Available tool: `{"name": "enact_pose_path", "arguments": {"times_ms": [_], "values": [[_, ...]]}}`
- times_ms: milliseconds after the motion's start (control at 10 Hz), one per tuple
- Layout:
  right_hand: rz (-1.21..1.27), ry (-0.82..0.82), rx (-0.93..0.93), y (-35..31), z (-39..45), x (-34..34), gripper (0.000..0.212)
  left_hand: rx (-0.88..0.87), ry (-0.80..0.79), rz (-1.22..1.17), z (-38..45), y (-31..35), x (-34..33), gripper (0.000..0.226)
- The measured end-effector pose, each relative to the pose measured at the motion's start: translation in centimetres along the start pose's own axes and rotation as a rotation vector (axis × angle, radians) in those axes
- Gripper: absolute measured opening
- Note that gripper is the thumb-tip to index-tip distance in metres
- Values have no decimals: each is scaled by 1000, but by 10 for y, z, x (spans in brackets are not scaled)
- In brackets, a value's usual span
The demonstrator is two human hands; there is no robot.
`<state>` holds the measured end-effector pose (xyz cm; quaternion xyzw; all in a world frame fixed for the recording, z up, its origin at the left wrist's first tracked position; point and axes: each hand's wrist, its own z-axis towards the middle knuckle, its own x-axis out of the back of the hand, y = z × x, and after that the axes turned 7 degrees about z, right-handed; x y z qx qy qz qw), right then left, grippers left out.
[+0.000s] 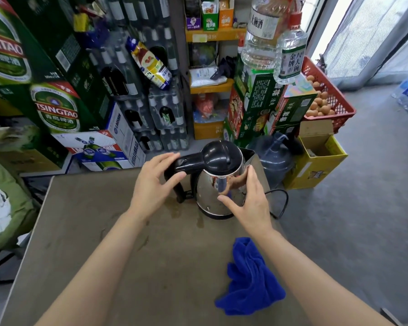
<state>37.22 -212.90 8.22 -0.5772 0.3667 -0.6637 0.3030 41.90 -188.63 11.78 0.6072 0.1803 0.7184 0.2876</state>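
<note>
A steel electric kettle with a black lid and black handle stands on its base near the far edge of a brown table. My left hand is at the handle, fingers over its top and thumb reaching toward it, not plainly closed round it. My right hand lies against the kettle's right side with fingers straight and thumb spread on the steel. A crumpled blue cloth lies on the table near my right forearm.
A black cord runs off the table's right edge. Wet patches mark the table by the kettle. Behind stand beer cartons, bottle packs, a water jug, a yellow box and a red egg crate.
</note>
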Motion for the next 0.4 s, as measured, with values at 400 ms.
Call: {"name": "enact_pose_path", "arguments": {"times_ms": [400], "values": [[-432,-120,140,-10,-19,38,75,91,-77,469,-18,24,14,61]]}}
